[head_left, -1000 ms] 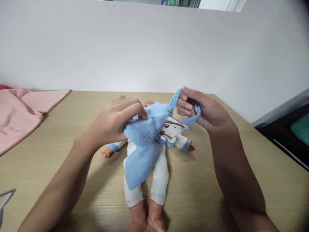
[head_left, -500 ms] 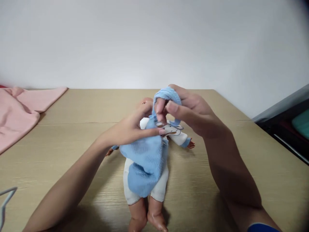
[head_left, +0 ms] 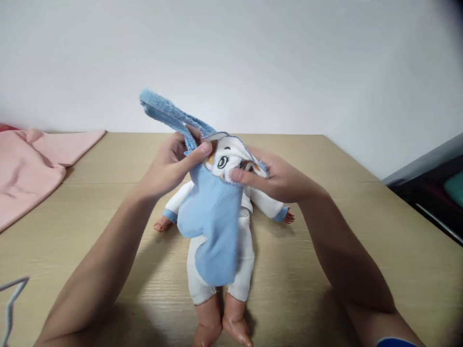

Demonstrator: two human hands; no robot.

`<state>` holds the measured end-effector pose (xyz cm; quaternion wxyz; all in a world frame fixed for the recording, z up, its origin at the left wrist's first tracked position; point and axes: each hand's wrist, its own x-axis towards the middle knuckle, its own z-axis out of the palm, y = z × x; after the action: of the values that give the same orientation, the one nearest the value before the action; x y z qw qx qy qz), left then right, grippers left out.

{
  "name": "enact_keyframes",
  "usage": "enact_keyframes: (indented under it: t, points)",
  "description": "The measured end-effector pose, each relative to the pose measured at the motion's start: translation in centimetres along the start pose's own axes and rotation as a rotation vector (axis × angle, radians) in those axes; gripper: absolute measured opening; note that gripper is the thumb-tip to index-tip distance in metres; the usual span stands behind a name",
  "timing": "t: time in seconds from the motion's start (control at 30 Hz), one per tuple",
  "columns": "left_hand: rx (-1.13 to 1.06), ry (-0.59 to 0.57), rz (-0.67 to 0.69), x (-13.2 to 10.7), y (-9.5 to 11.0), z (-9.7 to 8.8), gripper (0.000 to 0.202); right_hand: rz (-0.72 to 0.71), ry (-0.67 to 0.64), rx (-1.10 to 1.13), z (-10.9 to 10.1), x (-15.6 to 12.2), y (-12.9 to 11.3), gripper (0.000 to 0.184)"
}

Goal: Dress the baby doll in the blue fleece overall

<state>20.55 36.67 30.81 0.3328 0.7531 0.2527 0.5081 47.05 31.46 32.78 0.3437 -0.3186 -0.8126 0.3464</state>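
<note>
A light blue doll garment (head_left: 213, 212) with shoulder straps and a white embroidered animal face hangs above the doll. My left hand (head_left: 168, 166) is closed on its upper left edge, thumb in front, beside the strap base. A strap loop sticks up to the left past that hand. My right hand (head_left: 284, 176) pinches the upper right edge, its thumb on the embroidered face. Beneath lies the doll (head_left: 239, 260) on its back, in white clothes with blue cuffs, arms spread and bare feet towards me. The garment and my hands hide its head and much of its torso.
The wooden table (head_left: 108, 255) meets a pale wall at the back. A pink cloth (head_left: 32, 168) lies at the left. Part of a white hanger-like wire (head_left: 10, 303) shows at the lower left. Beyond the right edge is a dark object (head_left: 434, 188).
The garment has turned so that its embroidered face shows more fully. Its strap loop now points up left. My right hand has left the strap and holds the upper edge; my left hand has risen.
</note>
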Motion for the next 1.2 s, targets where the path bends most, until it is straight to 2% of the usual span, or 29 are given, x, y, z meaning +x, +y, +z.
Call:
enact_keyframes:
  t: [0.1, 0.2, 0.3, 0.47, 0.53, 0.6, 0.67, 0.7, 0.73, 0.8, 0.9, 0.97, 1.03, 1.1, 1.2]
  points:
    - [0.094, -0.13, -0.115, 0.4, 0.5, -3.0, 0.042, -0.026, 0.182, 0.006, -0.3, 0.1, 0.0, 0.028]
    - [0.129, -0.211, -0.13, 0.5, 0.3, -5.1, 0.046, -0.025, 0.229, -0.026, -0.6, 0.1, -0.1, 0.03]
    - [0.086, -0.33, 0.009, 0.4, 0.3, -5.8, 0.082, -0.034, 0.197, -0.059, -0.6, 0.1, -0.3, 0.03]
    - [0.052, -0.838, 0.051, 0.0, 2.3, -6.5, 0.135, -0.03, 0.261, -0.096, -0.6, -0.2, -0.8, 0.024]
    - [0.027, -0.919, 0.068, -0.1, 3.2, -6.4, 0.144, -0.005, 0.298, -0.108, -0.6, -0.3, -1.1, 0.026]
    - [-0.003, -0.847, 0.046, -0.5, 4.0, -5.4, 0.129, 0.009, 0.313, -0.092, -0.5, -0.4, -1.4, 0.026]
    - [0.03, -0.668, -0.054, -1.0, 4.8, -3.4, 0.1, 0.028, 0.297, -0.049, -0.2, -0.5, -1.8, 0.023]
    - [0.082, -0.567, -0.091, -1.3, 5.2, -2.3, 0.091, 0.04, 0.283, -0.021, -0.1, -0.6, -2.0, 0.022]
    - [0.146, -0.514, -0.147, -1.6, 5.6, -1.2, 0.085, 0.056, 0.263, 0.01, -0.1, -0.7, -2.1, 0.023]
    - [0.192, -0.54, -0.12, -1.9, 6.1, 0.3, 0.068, 0.103, 0.195, 0.069, -0.4, -0.9, -2.3, 0.034]
    - [0.166, -0.619, -0.116, -1.6, 6.3, 0.4, 0.038, 0.18, -0.059, 0.111, -1.2, -1.0, -2.4, 0.053]
    - [0.107, -0.577, -0.128, -1.2, 5.9, -0.5, 0.023, 0.197, -0.291, 0.116, -1.7, -0.9, -2.3, 0.046]
    - [0.047, -0.514, -0.133, -1.0, 5.3, -1.4, 0.018, 0.228, -0.421, 0.095, -1.7, -0.8, -2.1, 0.035]
    - [-0.043, -0.481, -0.151, -0.9, 4.6, -2.0, 0.022, 0.25, -0.37, 0.091, -1.4, -0.8, -1.7, 0.032]
    - [-0.244, -0.439, -0.237, -1.1, 3.4, -2.3, 0.038, 0.222, -0.111, 0.24, -0.6, -0.9, -0.8, 0.042]
